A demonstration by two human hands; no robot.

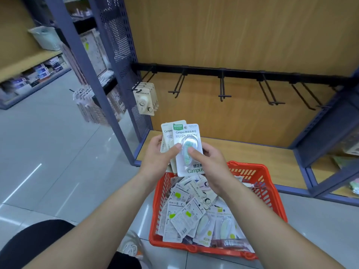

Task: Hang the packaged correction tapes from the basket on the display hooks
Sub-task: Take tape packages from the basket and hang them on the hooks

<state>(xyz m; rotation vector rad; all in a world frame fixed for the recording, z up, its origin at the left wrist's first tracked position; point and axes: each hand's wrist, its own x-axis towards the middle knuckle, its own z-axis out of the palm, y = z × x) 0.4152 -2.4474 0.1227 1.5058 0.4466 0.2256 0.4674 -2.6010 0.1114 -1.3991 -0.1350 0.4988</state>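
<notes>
Two hands were raised over a red basket [275, 202], and a small stack of packaged correction tapes [168, 136] was held upright between them. The stack was gripped by the left hand [157, 154], fingers curled behind it and thumb pressed on the blister of the front pack [189, 133]. The same front pack was pinched by the right hand [209, 162], thumb laid on the blister's lower part and fingers hidden behind the card.

The front pack was seen as a white card with a green label at its top, "Campus" printed in green near its bottom edge, and a clear oval blister over a pale green tape. Cream-coloured cards were fanned out to the left behind it; how many could not be told.

Many loose packs [186, 214] were heaped in the basket directly beneath the hands, some turned face down. The basket was set on the floor in front of a low wooden shelf [252, 152]. Black display hooks [223, 90] were fixed along a black rail [204, 68] above and beyond the held stack, against a wooden back panel. On the leftmost hook several cream hung packs [145, 100] were carried, just beside a perforated blue side panel [124, 45]. More stocked shelving was visible at far left, across a grey tiled floor [48, 142].
</notes>
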